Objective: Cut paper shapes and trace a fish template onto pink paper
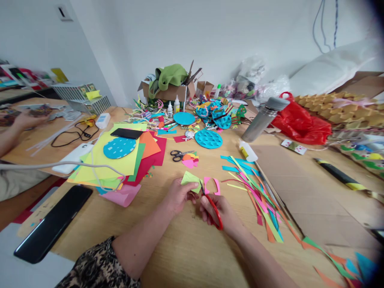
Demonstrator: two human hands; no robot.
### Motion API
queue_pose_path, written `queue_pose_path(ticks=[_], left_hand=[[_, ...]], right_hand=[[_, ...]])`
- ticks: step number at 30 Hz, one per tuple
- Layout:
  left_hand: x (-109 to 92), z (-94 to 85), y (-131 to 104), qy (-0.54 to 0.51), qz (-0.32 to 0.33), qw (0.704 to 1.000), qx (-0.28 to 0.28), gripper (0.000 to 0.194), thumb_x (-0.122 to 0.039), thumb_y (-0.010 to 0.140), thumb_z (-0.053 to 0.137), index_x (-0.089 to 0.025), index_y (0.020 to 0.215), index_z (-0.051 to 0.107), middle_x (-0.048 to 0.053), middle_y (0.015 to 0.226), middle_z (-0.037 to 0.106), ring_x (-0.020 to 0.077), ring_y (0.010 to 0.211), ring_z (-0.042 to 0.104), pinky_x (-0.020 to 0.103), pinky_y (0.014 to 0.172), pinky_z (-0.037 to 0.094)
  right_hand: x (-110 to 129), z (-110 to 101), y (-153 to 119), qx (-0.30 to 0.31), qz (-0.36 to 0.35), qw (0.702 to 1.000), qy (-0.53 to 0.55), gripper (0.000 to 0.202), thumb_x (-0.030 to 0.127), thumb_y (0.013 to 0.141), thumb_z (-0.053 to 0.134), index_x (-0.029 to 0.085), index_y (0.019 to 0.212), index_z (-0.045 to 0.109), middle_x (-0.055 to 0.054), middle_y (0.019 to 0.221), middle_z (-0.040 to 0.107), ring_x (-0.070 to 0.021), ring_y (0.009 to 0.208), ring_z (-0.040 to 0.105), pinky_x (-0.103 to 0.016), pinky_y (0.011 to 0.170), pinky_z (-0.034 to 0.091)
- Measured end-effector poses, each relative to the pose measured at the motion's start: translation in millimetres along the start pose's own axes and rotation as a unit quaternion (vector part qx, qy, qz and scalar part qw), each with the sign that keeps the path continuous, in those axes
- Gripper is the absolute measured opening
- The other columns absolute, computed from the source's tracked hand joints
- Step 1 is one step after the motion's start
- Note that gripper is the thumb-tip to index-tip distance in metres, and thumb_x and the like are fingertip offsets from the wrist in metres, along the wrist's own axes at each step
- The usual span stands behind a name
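Observation:
Between thumb and fingers, my left hand (179,197) holds a small piece of light green paper (189,181). Red-handled scissors (215,211) are gripped in my right hand (220,212), their blades at the paper's right edge. Just behind the blades lies a pink paper scrap (212,185) with a piece cut out of it. Farther back are black-handled scissors (177,155), beside small pink cut shapes (190,161) and some orange and red ones. Whether the blades are closed on the paper I cannot tell.
Coloured paper sheets (97,170) and phones lie left. Paper strips (264,196), a glue bottle (248,152), cardboard (309,196) and a steel flask (260,120) are right. Blue discs (209,139) and craft pieces lie behind. Another person's hand (30,119) is far left.

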State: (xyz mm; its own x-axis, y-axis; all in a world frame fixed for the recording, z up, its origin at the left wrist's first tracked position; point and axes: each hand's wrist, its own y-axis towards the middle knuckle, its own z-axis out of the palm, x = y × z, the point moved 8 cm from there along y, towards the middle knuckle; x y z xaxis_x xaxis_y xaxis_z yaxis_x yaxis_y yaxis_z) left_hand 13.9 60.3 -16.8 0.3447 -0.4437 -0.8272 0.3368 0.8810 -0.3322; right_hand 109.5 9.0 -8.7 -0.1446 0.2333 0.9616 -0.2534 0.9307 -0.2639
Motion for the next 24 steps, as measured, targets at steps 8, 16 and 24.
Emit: queue_pose_path(ticks=[8,16,24], left_hand=[[-1.2,1.4,-0.9,0.008,-0.003,1.000,0.003,0.026,-0.031,0.058,0.076,-0.013,0.069,0.061,0.001,0.057,0.061,0.0111,0.045,0.053,0.020,0.038,0.035],[-0.7,1.3,0.3,0.017,-0.001,1.000,0.010,0.023,-0.029,0.058,0.074,-0.013,0.067,0.061,0.001,0.057,0.061,0.0105,0.045,0.053,0.020,0.037,0.035],[0.5,0.1,0.1,0.012,-0.009,1.000,-0.001,0.023,-0.029,0.056,0.075,-0.013,0.067,0.061,0.000,0.056,0.060,0.0111,0.044,0.053,0.020,0.036,0.035]], right_hand=[[2.1,-0.4,-1.0,-0.001,0.001,1.000,-0.011,0.061,0.078,0.077,0.047,0.018,0.066,0.052,0.001,0.048,0.052,-0.0084,0.038,0.044,-0.022,0.039,0.033],[3.3,-2.5,-1.0,-0.006,0.009,1.000,-0.011,0.057,0.074,0.076,0.054,0.018,0.067,0.052,0.001,0.049,0.054,-0.0088,0.038,0.045,-0.021,0.039,0.034],[2.6,-3.5,-0.9,-0.005,0.007,1.000,-0.015,0.054,0.071,0.077,0.056,0.018,0.067,0.050,0.002,0.048,0.053,-0.0084,0.037,0.045,-0.020,0.038,0.033]])
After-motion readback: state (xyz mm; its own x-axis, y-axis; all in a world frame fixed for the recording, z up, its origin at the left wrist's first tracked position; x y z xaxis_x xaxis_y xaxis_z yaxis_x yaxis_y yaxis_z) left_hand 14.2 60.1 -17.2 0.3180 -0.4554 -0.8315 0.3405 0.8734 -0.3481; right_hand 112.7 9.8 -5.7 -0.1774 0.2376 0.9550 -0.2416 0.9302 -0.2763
